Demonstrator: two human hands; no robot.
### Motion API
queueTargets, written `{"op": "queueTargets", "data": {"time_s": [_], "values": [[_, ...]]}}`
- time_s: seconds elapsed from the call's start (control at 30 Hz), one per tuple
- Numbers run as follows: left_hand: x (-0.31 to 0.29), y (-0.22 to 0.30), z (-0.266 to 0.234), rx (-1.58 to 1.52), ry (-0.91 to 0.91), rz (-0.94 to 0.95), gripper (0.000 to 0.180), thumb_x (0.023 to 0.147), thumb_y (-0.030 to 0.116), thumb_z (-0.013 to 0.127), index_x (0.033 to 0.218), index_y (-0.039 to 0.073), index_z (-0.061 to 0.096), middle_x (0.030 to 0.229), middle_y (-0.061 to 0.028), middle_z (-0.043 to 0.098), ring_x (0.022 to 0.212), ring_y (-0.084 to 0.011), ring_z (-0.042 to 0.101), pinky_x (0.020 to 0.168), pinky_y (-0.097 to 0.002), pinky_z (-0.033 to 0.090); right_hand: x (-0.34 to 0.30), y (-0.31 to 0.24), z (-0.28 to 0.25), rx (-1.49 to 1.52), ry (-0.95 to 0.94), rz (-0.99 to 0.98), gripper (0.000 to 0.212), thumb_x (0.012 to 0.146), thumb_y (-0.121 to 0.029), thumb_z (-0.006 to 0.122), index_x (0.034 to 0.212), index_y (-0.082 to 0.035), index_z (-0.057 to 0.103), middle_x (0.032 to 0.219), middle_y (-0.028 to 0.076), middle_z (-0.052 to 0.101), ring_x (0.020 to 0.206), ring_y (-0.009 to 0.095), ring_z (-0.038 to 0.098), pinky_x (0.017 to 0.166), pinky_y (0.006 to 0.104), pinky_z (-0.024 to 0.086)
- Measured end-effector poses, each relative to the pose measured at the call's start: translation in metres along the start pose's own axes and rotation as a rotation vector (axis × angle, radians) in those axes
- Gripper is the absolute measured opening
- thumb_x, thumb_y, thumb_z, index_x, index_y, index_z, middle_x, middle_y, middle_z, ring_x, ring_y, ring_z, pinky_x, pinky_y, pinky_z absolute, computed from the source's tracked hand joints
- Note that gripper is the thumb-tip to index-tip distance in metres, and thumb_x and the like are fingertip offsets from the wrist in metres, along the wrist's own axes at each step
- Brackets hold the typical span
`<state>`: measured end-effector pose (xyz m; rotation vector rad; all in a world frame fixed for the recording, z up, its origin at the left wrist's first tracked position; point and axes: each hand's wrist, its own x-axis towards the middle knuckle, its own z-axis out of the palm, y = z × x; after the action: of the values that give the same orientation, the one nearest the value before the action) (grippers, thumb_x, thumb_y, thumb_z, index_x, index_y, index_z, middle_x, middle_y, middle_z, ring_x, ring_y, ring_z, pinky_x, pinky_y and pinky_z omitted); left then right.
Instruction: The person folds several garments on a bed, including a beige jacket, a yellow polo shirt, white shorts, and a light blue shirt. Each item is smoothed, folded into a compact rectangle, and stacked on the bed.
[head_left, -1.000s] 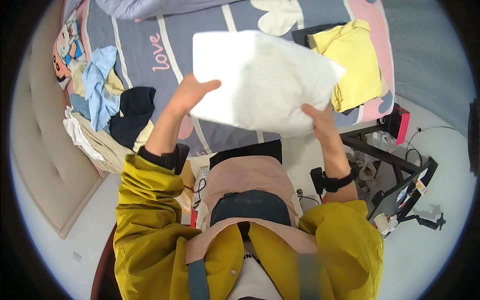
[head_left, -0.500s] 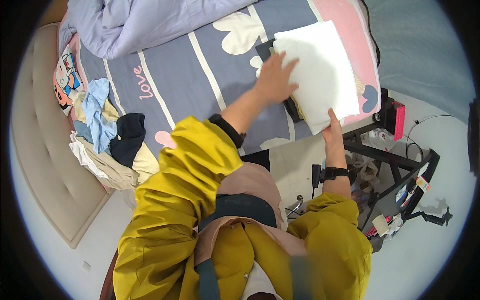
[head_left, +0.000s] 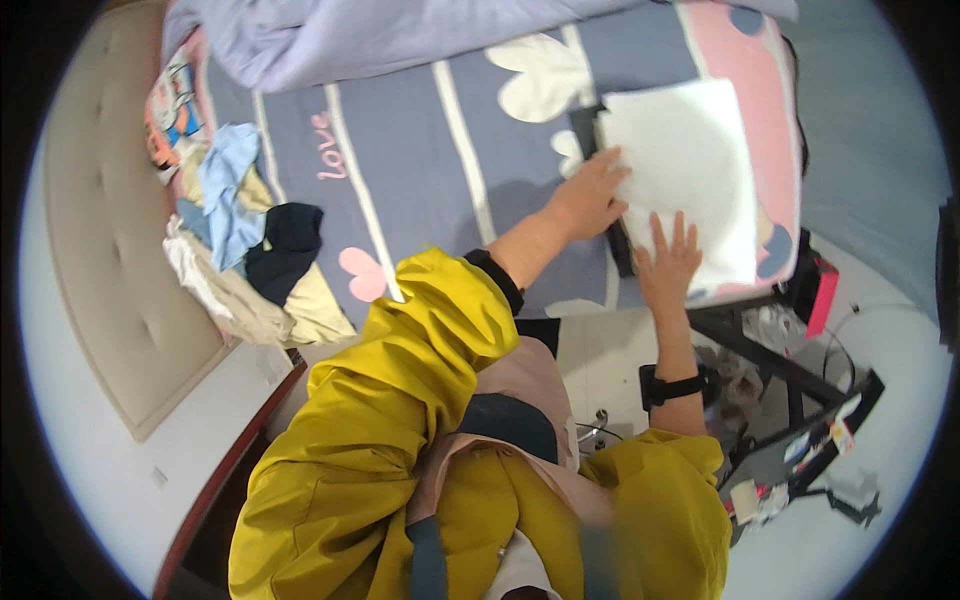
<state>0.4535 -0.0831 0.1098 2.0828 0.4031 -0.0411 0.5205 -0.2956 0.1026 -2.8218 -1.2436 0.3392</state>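
A folded white cloth [head_left: 690, 140] lies flat on top of a stack of folded clothes at the right end of the bed. Darker folded fabric [head_left: 588, 130] sticks out from beneath its left edge. My left hand [head_left: 592, 195] rests at that left edge, fingers spread, fingertips on the white cloth. Flat on the cloth's near part lies my right hand [head_left: 668, 265], its fingers stretched apart. Neither hand grips anything.
A heap of loose clothes [head_left: 240, 240] sits on the bed's left end by the padded headboard [head_left: 110, 230]. A lavender quilt [head_left: 330, 50] is bunched along the far side. Below the bed's right corner stands a black metal frame [head_left: 790, 370] with assorted items.
My right hand has let go of the white cloth's near edge and moved onto its top. My left hand has shifted to the cloth's left edge. The whole view has shifted a little.
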Motion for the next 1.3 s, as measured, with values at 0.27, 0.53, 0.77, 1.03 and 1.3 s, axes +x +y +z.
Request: {"op": "queueTargets", "data": {"time_s": [0.27,0.53,0.77,1.03,1.3], "values": [[-0.13,-0.117,-0.078,0.004,-0.012,-0.511,0.035,0.084,0.022,0.056,0.113,0.003,0.052,0.123,-0.0175,0.046,0.111,-0.0335,0.046,0.093,-0.0378,0.039,0.012,-0.012,0.011,-0.121,-0.117,-0.012,0.058,0.078,-0.029,0.06,0.132,-0.02,0.041,0.141,0.013,0.028,0.126,0.041,0.027,0.094,0.0564,0.029],[-0.293,-0.229,-0.116,-0.214,0.438,-0.952,0.029,0.08,0.022,0.059,0.099,-0.001,0.057,0.093,-0.0167,0.062,0.087,-0.031,0.059,0.08,-0.0354,0.046,0.007,-0.15,0.013,-0.021,-0.137,-0.194,0.043,0.082,-0.022,0.057,0.12,-0.005,0.049,0.135,0.016,0.035,0.123,0.035,0.032,0.098,0.0521,0.023],[-0.411,-0.307,-0.194,-0.126,1.098,-1.115,0.043,0.075,0.019,0.063,0.108,-0.005,0.049,0.103,-0.0263,0.052,0.1,-0.0397,0.049,0.089,-0.0396,0.041,-0.009,-0.294,0.037,0.203,-0.436,-0.312,0.032,0.081,-0.015,0.058,0.109,-0.001,0.053,0.121,0.021,0.048,0.113,0.036,0.043,0.097,0.0436,0.03],[-0.518,-0.369,-0.348,0.062,1.421,-1.475,0.078,0.075,0.018,0.067,0.133,-0.002,0.018,0.131,-0.0284,0.025,0.11,-0.0414,0.044,0.088,-0.0421,0.042,-0.038,-0.372,0.056,0.241,-0.621,-0.251,0.029,0.082,-0.014,0.057,0.105,0.003,0.057,0.103,0.022,0.058,0.098,0.036,0.056,0.085,0.0402,0.044],[-0.543,-0.409,-0.385,0.081,1.087,-1.151,0.026,0.077,0.01,0.055,0.099,-0.003,0.054,0.084,-0.0226,0.059,0.083,-0.0381,0.058,0.074,-0.0428,0.048,-0.066,-0.409,0.049,0.225,-0.762,-0.264,0.031,0.086,-0.02,0.054,0.107,0.003,0.056,0.097,0.017,0.062,0.091,0.028,0.06,0.082,0.035,0.046]]}}
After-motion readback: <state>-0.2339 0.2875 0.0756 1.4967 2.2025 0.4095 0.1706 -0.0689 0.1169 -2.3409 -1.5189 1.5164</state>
